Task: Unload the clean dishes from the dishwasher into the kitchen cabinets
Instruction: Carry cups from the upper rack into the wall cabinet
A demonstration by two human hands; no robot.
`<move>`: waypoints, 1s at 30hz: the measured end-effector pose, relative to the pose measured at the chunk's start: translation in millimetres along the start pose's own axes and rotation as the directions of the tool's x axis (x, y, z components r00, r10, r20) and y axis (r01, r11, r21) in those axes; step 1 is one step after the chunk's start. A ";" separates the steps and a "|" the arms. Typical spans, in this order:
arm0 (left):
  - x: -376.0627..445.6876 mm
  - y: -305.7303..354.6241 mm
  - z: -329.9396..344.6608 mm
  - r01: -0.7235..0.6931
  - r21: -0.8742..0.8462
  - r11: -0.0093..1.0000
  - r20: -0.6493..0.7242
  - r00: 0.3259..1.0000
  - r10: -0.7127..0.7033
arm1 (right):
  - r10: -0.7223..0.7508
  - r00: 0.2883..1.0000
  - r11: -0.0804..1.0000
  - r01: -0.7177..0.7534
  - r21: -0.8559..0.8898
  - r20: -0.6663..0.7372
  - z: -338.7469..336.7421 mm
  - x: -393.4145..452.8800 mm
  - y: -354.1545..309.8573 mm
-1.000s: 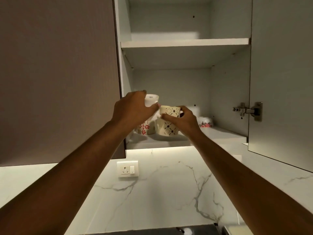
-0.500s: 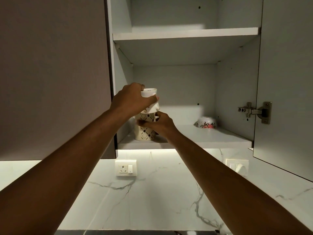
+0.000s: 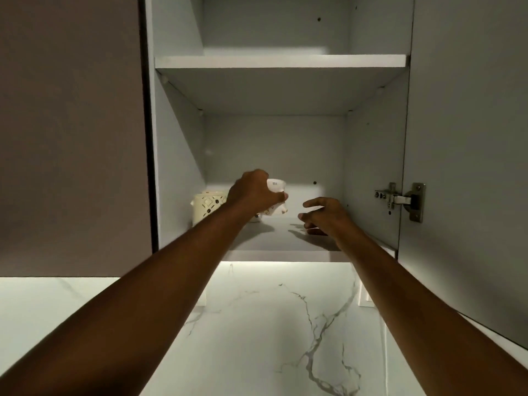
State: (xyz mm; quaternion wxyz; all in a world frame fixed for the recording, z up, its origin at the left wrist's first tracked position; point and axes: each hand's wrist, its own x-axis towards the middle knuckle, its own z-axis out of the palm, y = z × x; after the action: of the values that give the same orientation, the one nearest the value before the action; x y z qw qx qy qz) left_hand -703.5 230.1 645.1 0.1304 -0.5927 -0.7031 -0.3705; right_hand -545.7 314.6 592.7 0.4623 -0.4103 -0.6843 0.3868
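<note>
Nearest, at the bottom of the view, a white marble backsplash (image 3: 274, 332) with grey veins glows under a strip light, and both bare forearms rise across it toward the open wall cabinet.

Past that, on the lower shelf (image 3: 285, 254), the left hand (image 3: 254, 192) sits at about 11 o'clock of the shelf's middle, its fingers curled round an upturned white mug (image 3: 275, 200) with small dark and gold marks. The mug is tilted and held just above the shelf, not yet set down as far as I can tell. The right hand (image 3: 323, 215) hovers at 3 o'clock of the mug, a little apart from it, fingers loosely spread and grasping nothing. Something small lies under its palm; I cannot tell what.

Further in, at 9 o'clock, a cream patterned mug (image 3: 210, 205) stands against the cabinet's left wall. The upper shelf (image 3: 280, 61) shows nothing on it. A steel hinge (image 3: 403, 200) holds the open door at 3 o'clock.

The step in hand looks like placing the white mug beside the cream one. The next move calls for levelling it, lowering it square onto the shelf, and letting go.

Half a second ago the right hand was on the cream mug; it has since let go and swung rightward, and the view has shifted right.
</note>
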 end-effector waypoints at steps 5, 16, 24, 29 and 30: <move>21.0 -12.7 49.3 0.134 0.053 0.990 0.069 0.988 -0.138 | -0.052 0.993 0.992 0.064 0.111 -0.106 -4.5 2.3 9.7; 72.3 -0.4 102.6 0.156 0.069 0.985 0.134 0.977 -0.164 | -0.127 0.973 0.987 0.143 0.070 -0.193 0.3 6.3 24.6; 90.5 -2.0 116.5 0.112 0.192 0.975 0.147 0.979 -0.141 | -0.107 0.970 0.977 0.143 0.157 -0.219 -2.9 9.4 28.1; 94.7 -8.1 120.5 0.102 0.307 0.946 0.095 0.986 -0.137 | -0.105 0.975 0.977 0.138 0.161 -0.197 -3.4 9.5 29.0; 94.5 -7.9 121.6 0.095 0.326 0.941 0.090 0.987 -0.131 | -0.098 0.977 0.980 0.129 0.155 -0.191 -3.2 9.5 29.6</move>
State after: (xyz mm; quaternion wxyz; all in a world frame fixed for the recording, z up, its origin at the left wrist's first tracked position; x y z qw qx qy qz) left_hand -704.6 381.7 617.0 0.1646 -0.5419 -0.7928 -0.2250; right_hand -538.8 334.7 569.7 0.5771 -0.3641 -0.6267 0.3762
